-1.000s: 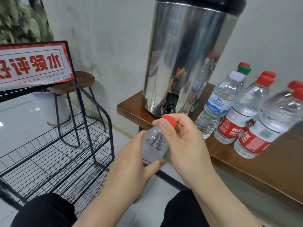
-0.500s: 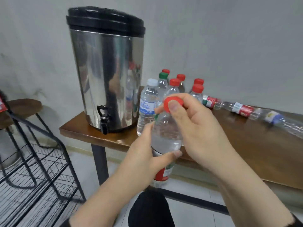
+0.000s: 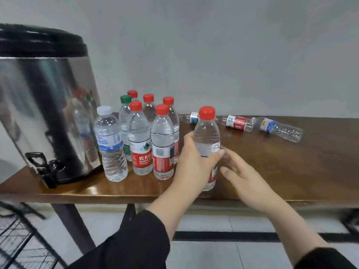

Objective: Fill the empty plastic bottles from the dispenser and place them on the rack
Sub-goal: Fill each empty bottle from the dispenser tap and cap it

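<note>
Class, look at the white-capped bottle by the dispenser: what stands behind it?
Behind the white-capped bottle stands a green-capped bottle, with a red-capped bottle further back. Their lower parts are covered by bottles in front.

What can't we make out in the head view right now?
- Held bottle: label and lower body hidden by the left hand.
- Rack: cut off by the left and bottom edges, blurred.
- Dispenser: left side cut off by the frame edge.
- Back-row bottle: only its cap shows behind the others.
</note>
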`<move>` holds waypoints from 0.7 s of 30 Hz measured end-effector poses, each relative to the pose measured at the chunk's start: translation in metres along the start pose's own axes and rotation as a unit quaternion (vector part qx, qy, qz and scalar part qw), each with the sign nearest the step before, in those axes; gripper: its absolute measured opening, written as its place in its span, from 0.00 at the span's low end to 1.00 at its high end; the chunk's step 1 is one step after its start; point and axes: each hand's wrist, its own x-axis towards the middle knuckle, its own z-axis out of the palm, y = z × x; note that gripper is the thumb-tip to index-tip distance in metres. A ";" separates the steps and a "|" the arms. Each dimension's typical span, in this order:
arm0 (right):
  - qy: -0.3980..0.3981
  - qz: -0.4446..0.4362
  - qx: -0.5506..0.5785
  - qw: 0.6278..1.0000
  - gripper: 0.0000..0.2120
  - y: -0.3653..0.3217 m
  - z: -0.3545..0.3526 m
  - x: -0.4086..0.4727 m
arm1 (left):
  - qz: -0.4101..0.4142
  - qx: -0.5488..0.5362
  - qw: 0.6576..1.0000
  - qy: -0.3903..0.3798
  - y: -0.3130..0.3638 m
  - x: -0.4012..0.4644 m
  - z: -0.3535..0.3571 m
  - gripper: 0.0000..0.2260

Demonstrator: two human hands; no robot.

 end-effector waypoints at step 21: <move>0.003 0.034 -0.053 0.998 0.36 0.066 0.020 0.160 | -0.055 0.032 0.998 0.009 -0.061 0.048 0.040 0.27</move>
